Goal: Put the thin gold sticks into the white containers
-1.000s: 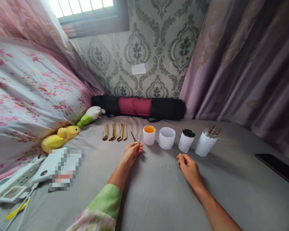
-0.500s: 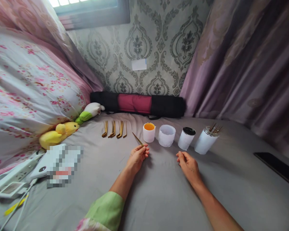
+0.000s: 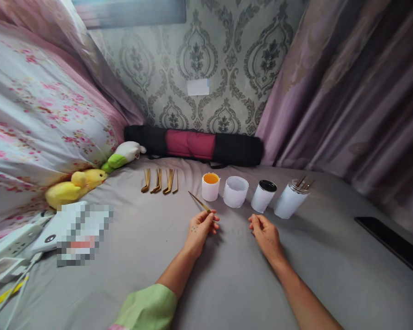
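My left hand [image 3: 203,225] pinches a thin gold-coloured stick [image 3: 198,201] near its lower end; the tapered tip points up and left. In front of that hand stands a white-wrapped cup [image 3: 210,189] with an orange inside. My right hand [image 3: 263,229] rests low over the sheet with its fingers curled together; whether anything is in them is hidden. Nearest to it is a white-wrapped can [image 3: 261,201] with a dark rim and inside. Between the two cups sits a wide whitish cup [image 3: 235,195]. A white-wrapped jar [image 3: 289,201] holds several thin brown sticks [image 3: 304,182].
Small groups of bent gold sticks [image 3: 168,182] lie left of the cups. A black and maroon roll [image 3: 190,145] lies along the wall. Plush toys [image 3: 75,189], a power strip [image 3: 19,240] with cables are at left; a black phone-like slab [image 3: 390,240] is at right.
The view has tilted and shifted slightly. My left hand has moved a little to the right, drawing the gold stick with it. My right hand keeps its curled pose.
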A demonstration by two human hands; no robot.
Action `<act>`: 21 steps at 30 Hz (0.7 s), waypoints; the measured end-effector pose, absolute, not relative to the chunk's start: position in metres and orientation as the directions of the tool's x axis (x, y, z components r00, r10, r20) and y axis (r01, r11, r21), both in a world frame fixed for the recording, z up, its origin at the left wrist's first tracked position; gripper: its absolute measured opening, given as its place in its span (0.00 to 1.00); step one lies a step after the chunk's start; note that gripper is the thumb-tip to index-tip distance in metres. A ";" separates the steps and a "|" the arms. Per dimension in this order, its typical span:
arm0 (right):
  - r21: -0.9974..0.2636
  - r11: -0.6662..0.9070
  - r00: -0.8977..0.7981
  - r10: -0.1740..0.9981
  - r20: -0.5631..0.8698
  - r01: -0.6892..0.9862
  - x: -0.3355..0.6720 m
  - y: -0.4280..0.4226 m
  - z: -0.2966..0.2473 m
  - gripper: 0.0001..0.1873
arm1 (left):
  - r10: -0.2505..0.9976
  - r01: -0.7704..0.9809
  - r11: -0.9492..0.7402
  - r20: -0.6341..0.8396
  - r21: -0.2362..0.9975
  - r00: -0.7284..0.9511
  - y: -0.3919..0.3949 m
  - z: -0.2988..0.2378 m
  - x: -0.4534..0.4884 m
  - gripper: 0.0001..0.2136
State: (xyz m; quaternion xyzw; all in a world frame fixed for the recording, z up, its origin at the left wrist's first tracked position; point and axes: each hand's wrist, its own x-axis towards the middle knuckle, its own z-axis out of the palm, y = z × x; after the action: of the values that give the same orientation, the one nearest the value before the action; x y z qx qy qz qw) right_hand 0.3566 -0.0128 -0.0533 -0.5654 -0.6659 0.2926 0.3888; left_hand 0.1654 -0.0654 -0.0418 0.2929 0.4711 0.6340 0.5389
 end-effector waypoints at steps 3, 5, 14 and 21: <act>-0.835 0.190 -0.054 0.980 0.190 0.517 0.357 -0.013 -0.054 0.22 | 0.952 -0.349 0.033 -0.136 0.937 -0.274 -0.066 -0.040 0.169 0.18; -0.840 0.184 -0.046 0.981 0.187 0.510 0.356 -0.013 -0.053 0.22 | 0.948 -0.306 0.025 -0.120 0.952 -0.296 -0.066 -0.040 0.170 0.18; -0.852 0.173 -0.044 0.984 0.174 0.494 0.356 -0.014 -0.050 0.22 | 0.940 -0.054 -0.052 0.031 0.997 -0.339 -0.069 -0.047 0.165 0.15; -0.841 0.180 -0.058 0.983 0.175 0.509 0.355 -0.015 -0.050 0.21 | 0.909 0.219 -0.112 0.189 0.969 -0.371 -0.073 -0.047 0.161 0.14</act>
State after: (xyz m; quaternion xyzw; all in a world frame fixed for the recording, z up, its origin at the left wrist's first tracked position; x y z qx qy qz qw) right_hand 0.3554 -0.0147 -0.0495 -0.5641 -0.6613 0.3028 0.3908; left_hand 0.1614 -0.0728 -0.0472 0.4739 0.5953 0.5755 0.2997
